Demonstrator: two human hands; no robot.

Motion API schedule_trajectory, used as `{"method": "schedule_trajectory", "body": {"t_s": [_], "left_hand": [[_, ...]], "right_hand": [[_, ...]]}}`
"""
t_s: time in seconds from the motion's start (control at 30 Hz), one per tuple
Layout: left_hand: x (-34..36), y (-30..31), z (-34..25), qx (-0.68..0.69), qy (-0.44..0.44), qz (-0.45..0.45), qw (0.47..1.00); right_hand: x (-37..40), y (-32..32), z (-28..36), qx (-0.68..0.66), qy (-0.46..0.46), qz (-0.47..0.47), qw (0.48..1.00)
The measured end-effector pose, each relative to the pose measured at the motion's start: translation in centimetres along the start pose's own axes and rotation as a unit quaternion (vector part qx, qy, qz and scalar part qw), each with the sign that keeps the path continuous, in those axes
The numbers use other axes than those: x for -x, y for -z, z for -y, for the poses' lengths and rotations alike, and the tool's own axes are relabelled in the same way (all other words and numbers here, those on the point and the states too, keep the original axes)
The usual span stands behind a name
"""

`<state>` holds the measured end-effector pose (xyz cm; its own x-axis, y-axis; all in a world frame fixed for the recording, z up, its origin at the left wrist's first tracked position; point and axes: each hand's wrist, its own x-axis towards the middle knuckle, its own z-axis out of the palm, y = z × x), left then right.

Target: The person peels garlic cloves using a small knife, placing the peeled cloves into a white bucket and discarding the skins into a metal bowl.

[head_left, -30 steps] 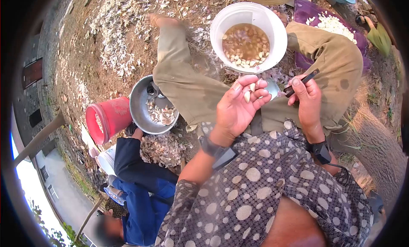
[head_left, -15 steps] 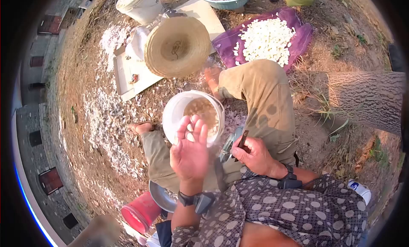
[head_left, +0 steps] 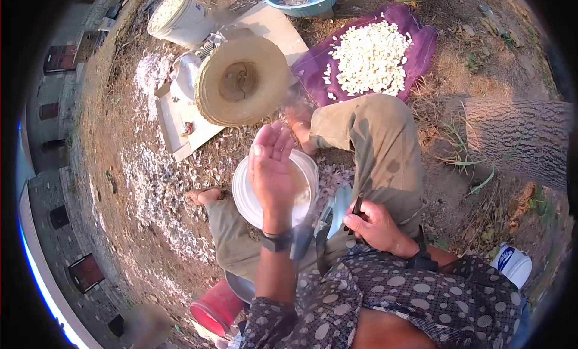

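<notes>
left hand (head_left: 271,168): open, palm up toward camera, fingers stretched out and close together, pointing away from the body. Nothing clearly gripped. There is a small pale spot near the fingertips, but I can't tell what it is.
left hand position: raised over the white bucket (head_left: 242,195), covering most of its mouth.
left wrist: dark band (head_left: 278,240) strapped on.
right hand (head_left: 376,222): curled closed around a knife (head_left: 357,204). The dark handle end sticks up out of the fist and the blade is hidden.
right hand position: low by the right thigh, just right of the white bucket, not touching it.
white bucket: on the ground between the person's legs, upright. Pale contents show at the right inner side, the rest is hidden by the hand.
legs: khaki trousers, bare feet, one on each side of the bucket.
straw hat (head_left: 241,78): on the ground beyond the bucket, lying partly on flat cardboard (head_left: 174,129).
purple cloth (head_left: 421,39): spread on the ground at upper right, with a pile of white cloves (head_left: 370,57) on it.
blue basin (head_left: 301,0): at the top edge, beyond the cloth.
second white bucket (head_left: 177,15): upper left, upright and full.
papery skins (head_left: 153,186): scattered on the dirt left of the legs.
tree trunk (head_left: 512,138): at the right side.
red bucket (head_left: 217,304): bottom, near the left elbow.
</notes>
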<state>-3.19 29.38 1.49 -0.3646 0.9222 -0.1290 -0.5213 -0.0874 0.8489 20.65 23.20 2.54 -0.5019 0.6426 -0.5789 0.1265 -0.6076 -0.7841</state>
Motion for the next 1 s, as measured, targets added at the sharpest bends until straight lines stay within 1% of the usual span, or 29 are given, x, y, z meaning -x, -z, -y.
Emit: {"method": "schedule_trajectory", "body": {"t_s": [0.03,0.07,0.13,0.2,0.23,0.27,0.3,0.37,0.47,0.57,0.6,0.67,0.8,0.9,0.93,0.97,1.0], "left_hand": [[2.1,3.3,0.0,-0.018,0.029,-0.053,0.998],[3.8,5.9,-0.3,-0.073,0.058,-0.143,0.985],[7.1,12.3,0.0,-0.161,0.11,-0.213,0.957],[8.7,16.2,-0.6,-0.232,0.175,-0.229,0.929],[8.9,17.4,-0.9,-0.272,0.212,-0.223,0.912],[8.6,18.7,-0.8,-0.306,0.246,-0.193,0.899],[7.5,19.6,-0.4,-0.364,0.298,-0.154,0.869],[4.4,20.6,1.4,-0.404,0.378,-0.076,0.83],[0.2,23.6,7.7,-0.402,0.442,-0.017,0.802],[-1.8,26.8,14.3,-0.436,0.497,0.03,0.75],[-1.1,28.2,16.7,-0.536,0.431,0.074,0.722],[0.3,30.3,21.0,-0.704,0.271,0.163,0.636],[0.9,31.7,23.5,-0.698,0.297,0.145,0.635],[1.7,31.8,24.2,-0.551,0.362,0.168,0.733],[1.2,30.6,23.1,-0.452,0.442,0.165,0.757],[1.0,29.2,22.0,-0.345,0.514,0.161,0.768],[0.7,27.7,20.8,-0.233,0.58,0.154,0.765]], "right_hand": [[-0.5,0.0,-0.1,-0.003,-0.002,0.012,1.0],[-1.0,-0.3,-0.4,-0.006,-0.008,0.03,1.0],[-2.0,-1.2,-1.0,-0.023,-0.041,0.069,0.996],[-3.2,-1.9,-1.8,-0.052,-0.058,0.099,0.992],[-3.6,-2.2,-2.4,-0.052,-0.073,0.106,0.99],[-4.0,-2.4,-2.9,-0.05,-0.085,0.106,0.99],[-4.3,-2.6,-3.4,-0.038,-0.078,0.105,0.991],[-4.8,-3.0,-3.6,-0.029,-0.082,0.092,0.992],[-5.5,-3.6,-2.9,-0.003,-0.1,0.068,0.993],[-6.3,-4.0,-2.5,0.001,-0.126,0.043,0.991],[-6.6,-4.1,-2.4,-0.003,-0.137,0.034,0.99],[-7.1,-4.4,-2.1,-0.004,-0.147,0.02,0.989],[-8.0,-4.6,-1.7,0.012,-0.166,0.019,0.986],[-8.5,-5.1,-1.5,0.012,-0.165,0.012,0.986],[-8.6,-5.1,-1.5,0.007,-0.166,0.019,0.986],[-8.7,-5.1,-1.5,0.002,-0.166,0.025,0.986],[-8.6,-5.0,-1.5,-0.003,-0.168,0.03,0.985]]}}
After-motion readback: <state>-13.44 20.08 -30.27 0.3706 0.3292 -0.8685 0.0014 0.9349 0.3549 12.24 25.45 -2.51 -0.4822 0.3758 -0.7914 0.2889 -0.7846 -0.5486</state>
